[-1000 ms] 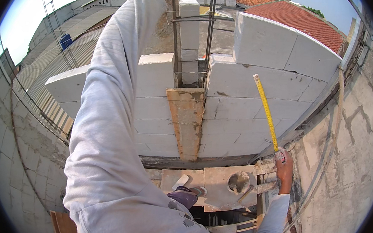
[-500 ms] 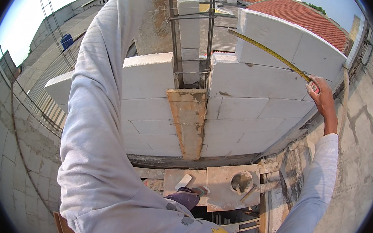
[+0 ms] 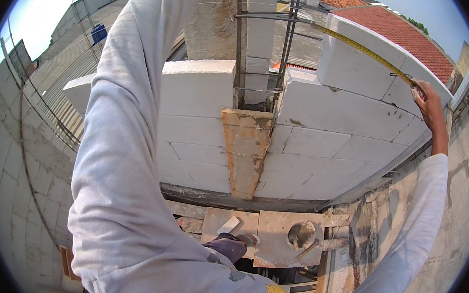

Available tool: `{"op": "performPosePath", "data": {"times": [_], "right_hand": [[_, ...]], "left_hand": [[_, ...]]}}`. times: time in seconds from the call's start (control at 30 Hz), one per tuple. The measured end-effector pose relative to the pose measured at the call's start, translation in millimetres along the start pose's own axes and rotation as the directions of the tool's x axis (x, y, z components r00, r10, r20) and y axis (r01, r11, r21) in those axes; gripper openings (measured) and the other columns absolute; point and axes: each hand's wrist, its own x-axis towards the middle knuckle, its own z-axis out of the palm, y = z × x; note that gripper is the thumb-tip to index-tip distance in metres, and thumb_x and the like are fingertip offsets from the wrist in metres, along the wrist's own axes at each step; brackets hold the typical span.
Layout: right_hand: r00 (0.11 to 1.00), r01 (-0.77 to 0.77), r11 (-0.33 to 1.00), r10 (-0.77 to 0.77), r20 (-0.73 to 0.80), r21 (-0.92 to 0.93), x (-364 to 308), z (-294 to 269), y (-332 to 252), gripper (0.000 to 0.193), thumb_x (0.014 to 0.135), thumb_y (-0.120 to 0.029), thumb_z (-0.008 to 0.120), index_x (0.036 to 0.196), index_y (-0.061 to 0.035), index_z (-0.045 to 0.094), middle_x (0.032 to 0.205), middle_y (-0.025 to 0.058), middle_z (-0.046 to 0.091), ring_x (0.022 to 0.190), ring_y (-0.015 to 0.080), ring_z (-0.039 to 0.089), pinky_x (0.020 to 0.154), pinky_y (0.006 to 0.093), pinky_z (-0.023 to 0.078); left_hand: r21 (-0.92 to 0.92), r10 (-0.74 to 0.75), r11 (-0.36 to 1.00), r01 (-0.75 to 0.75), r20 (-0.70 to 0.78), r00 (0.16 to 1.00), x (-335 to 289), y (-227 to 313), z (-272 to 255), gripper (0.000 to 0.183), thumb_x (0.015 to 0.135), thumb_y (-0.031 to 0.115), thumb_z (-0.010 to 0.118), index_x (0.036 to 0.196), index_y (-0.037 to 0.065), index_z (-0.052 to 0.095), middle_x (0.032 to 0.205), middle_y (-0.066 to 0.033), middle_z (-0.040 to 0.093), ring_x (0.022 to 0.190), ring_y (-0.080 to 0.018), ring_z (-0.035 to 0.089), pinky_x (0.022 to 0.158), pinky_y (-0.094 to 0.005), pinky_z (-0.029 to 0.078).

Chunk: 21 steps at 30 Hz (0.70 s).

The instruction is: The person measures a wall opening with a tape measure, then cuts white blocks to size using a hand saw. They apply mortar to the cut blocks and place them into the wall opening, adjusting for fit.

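My right hand [image 3: 428, 101] is closed around a tape measure [image 3: 418, 91] at the right end of the white block wall. Its yellow blade [image 3: 363, 50] stretches out to the left, in front of the upper white block [image 3: 357, 57], with its free end near the steel reinforcing bars [image 3: 290, 40]. My left arm [image 3: 124, 116] is raised along the left side of the view and passes out at the upper edge, so the left hand is hidden. Below the bars, a wooden form board [image 3: 245, 147] covers the gap between the two wall sections.
Under me, a board platform [image 3: 271, 243] carries a bucket [image 3: 301, 234] and a white flat piece [image 3: 229, 225] beside my foot. A rough grey wall [image 3: 460, 219] rises on the right. Tiled roofs [image 3: 403, 38] lie beyond the blocks.
My right hand has moved slightly right and up in the view with the tape measure. The whole scene has shifted a little to the right. The blade remains extended.
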Motion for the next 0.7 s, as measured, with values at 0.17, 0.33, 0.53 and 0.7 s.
{"op": "performPosePath", "data": {"times": [0.17,0.33,0.53,0.7], "right_hand": [[0.999,-0.034,0.999,0.034,0.016,-0.020,10.4,-11.0,-10.5,0.039,0.099,-0.019,0.067,0.135,-0.0054,0.065,0.112,0.0147,0.070,0.082,0.0235,0.057,0.079,0.0347,0.049],[1.000,0.018,0.999,-0.018,-0.003,-0.050,15.6,-16.9,-13.7,0.038,0.099,-0.020,0.066,0.134,-0.0059,0.066,0.112,0.0146,0.070,0.085,0.0233,0.057,0.082,0.0356,0.049],[1.000,0.003,0.999,-0.003,-0.003,-0.052,20.3,-15.7,-20.8,0.040,0.099,-0.022,0.067,0.136,-0.0055,0.065,0.100,0.0136,0.064,0.084,0.0246,0.056,0.084,0.0371,0.050],[0.999,-0.037,0.998,0.037,0.003,-0.047,25.6,-16.8,-31.2,0.040,0.099,-0.022,0.066,0.135,-0.0033,0.065,0.102,0.0152,0.065,0.084,0.0258,0.056,0.084,0.0388,0.050]], "left_hand": [[0.000,-0.004,1.000,0.004,0.012,1.000,3.7,-3.8,1.7,0.041,0.105,0.032,0.062,0.137,0.006,0.066,0.131,-0.0089,0.070,0.122,-0.0183,0.062,0.109,-0.0362,0.043],[-0.004,-0.003,1.000,0.003,0.022,1.000,11.0,-9.3,0.6,0.042,0.105,0.033,0.062,0.137,0.006,0.066,0.131,-0.0085,0.070,0.122,-0.0180,0.062,0.110,-0.0362,0.043],[0.006,-0.020,1.000,0.020,0.037,0.999,20.3,-19.5,-7.3,0.042,0.105,0.034,0.061,0.137,0.007,0.066,0.132,-0.0081,0.070,0.123,-0.0177,0.061,0.110,-0.0361,0.042],[-0.004,-0.026,1.000,0.027,0.049,0.998,33.6,-27.6,-15.0,0.042,0.105,0.034,0.061,0.138,0.007,0.066,0.132,-0.0078,0.070,0.123,-0.0175,0.061,0.110,-0.0361,0.042]]}}
